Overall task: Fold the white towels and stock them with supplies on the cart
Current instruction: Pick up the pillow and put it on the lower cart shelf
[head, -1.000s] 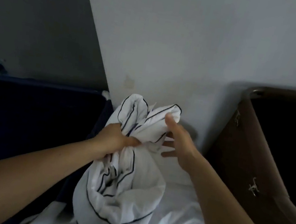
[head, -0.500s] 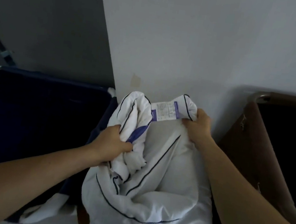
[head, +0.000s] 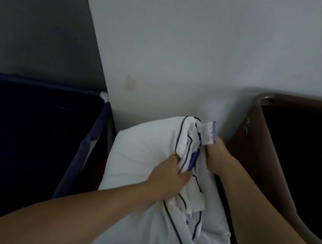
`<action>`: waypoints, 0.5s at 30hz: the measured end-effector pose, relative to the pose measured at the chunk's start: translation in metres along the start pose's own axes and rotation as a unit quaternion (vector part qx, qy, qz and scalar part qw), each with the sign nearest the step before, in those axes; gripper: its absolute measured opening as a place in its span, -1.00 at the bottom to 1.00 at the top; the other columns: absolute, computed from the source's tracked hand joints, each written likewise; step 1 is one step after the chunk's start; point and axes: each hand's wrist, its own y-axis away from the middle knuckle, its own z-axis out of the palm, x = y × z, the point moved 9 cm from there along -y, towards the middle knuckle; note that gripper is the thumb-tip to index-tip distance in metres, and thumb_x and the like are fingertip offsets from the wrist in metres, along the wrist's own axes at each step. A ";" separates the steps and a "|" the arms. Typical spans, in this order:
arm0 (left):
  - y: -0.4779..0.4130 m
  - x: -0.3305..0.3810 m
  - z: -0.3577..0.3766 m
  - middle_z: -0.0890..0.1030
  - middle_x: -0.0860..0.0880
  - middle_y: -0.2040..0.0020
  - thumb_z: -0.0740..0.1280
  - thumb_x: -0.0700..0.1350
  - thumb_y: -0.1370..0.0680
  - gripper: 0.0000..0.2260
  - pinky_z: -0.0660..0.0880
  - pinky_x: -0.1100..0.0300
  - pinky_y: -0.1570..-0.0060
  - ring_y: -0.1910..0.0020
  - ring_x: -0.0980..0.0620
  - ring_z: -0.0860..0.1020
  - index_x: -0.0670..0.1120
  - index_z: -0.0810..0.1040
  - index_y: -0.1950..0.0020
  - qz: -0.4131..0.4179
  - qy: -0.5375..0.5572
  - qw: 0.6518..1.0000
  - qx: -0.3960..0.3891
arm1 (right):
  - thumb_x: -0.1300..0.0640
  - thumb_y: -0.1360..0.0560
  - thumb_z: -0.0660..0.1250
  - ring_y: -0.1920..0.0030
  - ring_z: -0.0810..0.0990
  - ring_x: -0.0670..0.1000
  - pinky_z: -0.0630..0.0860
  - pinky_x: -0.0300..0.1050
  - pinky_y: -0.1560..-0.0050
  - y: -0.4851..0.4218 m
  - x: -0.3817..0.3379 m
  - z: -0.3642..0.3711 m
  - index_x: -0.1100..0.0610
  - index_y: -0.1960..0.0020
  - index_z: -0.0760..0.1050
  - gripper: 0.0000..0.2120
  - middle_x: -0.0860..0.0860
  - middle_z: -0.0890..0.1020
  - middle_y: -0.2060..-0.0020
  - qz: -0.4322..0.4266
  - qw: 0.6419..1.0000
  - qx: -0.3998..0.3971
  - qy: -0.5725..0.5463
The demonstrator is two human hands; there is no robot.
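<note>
A bulky white cloth with thin dark piping (head: 145, 161) stands bunched up between two bags, in front of the wall. My left hand (head: 168, 175) grips a fold of it near the middle, where a purple strip shows. My right hand (head: 217, 156) holds the cloth's upper right edge, just below a white care label (head: 207, 134) with a purple border. Both forearms reach in from the bottom of the view. The cloth's lower end runs out of view.
A dark blue fabric bag on a frame (head: 27, 132) stands at the left. A brown bag with a metal rim (head: 279, 140) stands at the right. A pale wall (head: 210, 45) rises right behind, with a dark grey surface (head: 35, 17) at the left.
My hands have drawn closer together and the cloth has bulged out to the left. The label now stands upright above my right hand. The view has shifted left.
</note>
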 end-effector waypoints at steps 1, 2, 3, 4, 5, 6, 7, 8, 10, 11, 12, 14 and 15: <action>-0.001 0.001 0.015 0.55 -0.01 -0.19 0.32 0.07 -0.57 -0.61 0.43 0.20 -0.11 -0.17 -0.04 0.54 -0.06 0.39 -0.33 0.003 -0.014 1.000 -0.011 | -0.12 -0.63 0.20 0.15 0.65 0.18 0.61 -0.17 0.24 0.001 -0.004 -0.004 0.24 0.08 0.64 -0.55 0.13 0.72 0.19 -0.005 0.999 -0.020 -0.028; -0.001 0.002 0.030 0.51 -0.03 -0.23 0.30 0.07 -0.57 -0.60 0.40 0.20 -0.14 -0.20 -0.04 0.51 -0.07 0.35 -0.34 0.008 -0.029 0.999 -0.025 | -0.20 -0.58 0.24 0.00 0.65 0.18 0.61 -0.07 0.01 0.003 -0.007 -0.010 0.23 -0.08 0.64 -0.50 0.17 0.71 0.01 -0.018 0.999 -0.028 -0.017; -0.001 0.002 0.045 0.47 -0.06 -0.26 0.29 0.06 -0.58 -0.59 0.38 0.20 -0.18 -0.23 -0.04 0.48 -0.08 0.33 -0.35 0.014 -0.050 0.998 -0.041 | -0.28 -0.52 0.29 -0.13 0.61 0.16 0.54 0.01 -0.18 0.005 -0.012 -0.018 0.21 -0.25 0.57 -0.40 0.17 0.64 -0.17 -0.037 0.998 -0.018 0.037; -0.001 0.003 0.059 0.43 -0.08 -0.29 0.27 0.04 -0.59 -0.59 0.36 0.18 -0.23 -0.26 -0.05 0.44 -0.11 0.32 -0.36 0.021 -0.078 0.995 -0.058 | -0.35 -0.44 0.34 -0.24 0.54 0.12 0.45 0.03 -0.29 0.008 -0.015 -0.023 0.18 -0.38 0.45 -0.27 0.14 0.54 -0.31 -0.064 0.990 0.002 0.125; 0.000 0.004 0.072 0.39 -0.11 -0.34 0.26 0.03 -0.59 -0.56 0.32 0.15 -0.29 -0.32 -0.07 0.39 -0.13 0.30 -0.40 0.031 -0.111 0.990 -0.077 | -0.40 -0.36 0.38 -0.33 0.44 0.09 0.37 0.01 -0.35 0.014 -0.018 -0.024 0.13 -0.49 0.31 -0.11 0.11 0.42 -0.42 -0.094 0.969 0.024 0.226; 0.002 0.005 0.084 0.33 -0.13 -0.40 0.25 0.03 -0.60 -0.51 0.27 0.12 -0.36 -0.39 -0.09 0.32 -0.15 0.25 -0.46 0.040 -0.141 0.984 -0.100 | -0.48 -0.28 0.37 -0.44 0.31 0.12 0.29 0.06 -0.42 0.019 -0.016 -0.018 0.07 -0.56 0.14 0.06 0.11 0.27 -0.51 -0.111 0.937 0.030 0.330; 0.005 0.005 0.095 0.25 -0.14 -0.48 0.25 0.04 -0.60 -0.43 0.21 0.10 -0.43 -0.47 -0.11 0.23 -0.15 0.17 -0.53 0.047 -0.163 0.977 -0.130 | -0.55 -0.20 0.33 -0.52 0.16 0.18 0.21 0.14 -0.47 0.024 -0.008 -0.011 -0.02 -0.60 -0.02 0.17 0.12 0.11 -0.56 -0.114 0.898 0.032 0.424; 0.009 0.005 0.107 0.14 -0.12 -0.55 0.24 0.05 -0.61 -0.36 0.16 0.07 -0.48 -0.53 -0.10 0.14 -0.14 0.06 -0.58 0.056 -0.177 0.969 -0.166 | -0.59 -0.16 0.30 -0.55 0.01 0.23 0.15 0.25 -0.48 0.026 0.003 -0.006 -0.12 -0.59 -0.11 0.20 0.13 -0.04 -0.58 -0.108 0.860 0.037 0.498; 0.025 0.008 0.127 -0.04 -0.08 -0.62 0.23 0.08 -0.63 -0.29 0.12 0.01 -0.52 -0.57 -0.12 0.05 -0.08 -0.12 -0.62 0.097 -0.190 0.945 -0.247 | -0.50 -0.21 0.39 -0.54 -0.08 0.30 0.15 0.38 -0.42 0.019 0.024 -0.012 -0.24 -0.54 -0.07 0.08 0.12 -0.15 -0.56 -0.077 0.813 0.059 0.575; 0.035 0.011 0.132 -0.05 -0.07 -0.62 0.22 0.07 -0.64 -0.29 0.16 0.00 -0.51 -0.56 -0.14 0.10 -0.05 -0.15 -0.62 0.121 -0.183 0.932 -0.289 | -0.39 -0.26 0.45 -0.52 0.00 0.31 0.20 0.38 -0.39 0.015 0.030 -0.019 -0.23 -0.51 0.04 -0.03 0.12 -0.09 -0.55 -0.064 0.806 0.076 0.584; 0.047 0.014 0.133 0.02 -0.07 -0.62 0.22 0.05 -0.65 -0.30 0.23 0.01 -0.47 -0.51 -0.16 0.20 -0.04 -0.15 -0.63 0.142 -0.155 0.921 -0.328 | -0.27 -0.31 0.48 -0.48 0.11 0.30 0.28 0.34 -0.37 0.010 0.034 -0.026 -0.16 -0.46 0.17 -0.16 0.14 0.04 -0.51 -0.058 0.806 0.090 0.583; 0.064 0.013 0.114 0.30 -0.05 -0.51 0.22 -0.01 -0.66 -0.38 0.34 0.17 -0.35 -0.36 -0.04 0.39 -0.02 -0.04 -0.63 0.167 -0.088 0.910 -0.370 | -0.03 -0.44 0.42 -0.36 0.29 0.28 0.39 0.20 -0.30 0.001 0.037 -0.033 -0.01 -0.35 0.32 -0.47 0.14 0.26 -0.38 -0.075 0.801 0.117 0.583; 0.065 0.008 0.095 0.38 0.01 -0.45 0.21 -0.02 -0.66 -0.43 0.31 0.27 -0.33 -0.34 0.07 0.40 0.00 0.05 -0.62 0.189 -0.090 0.912 -0.354 | 0.07 -0.49 0.35 -0.31 0.33 0.28 0.43 0.14 -0.26 -0.004 0.037 -0.034 0.05 -0.32 0.35 -0.58 0.14 0.31 -0.33 -0.087 0.794 0.128 0.587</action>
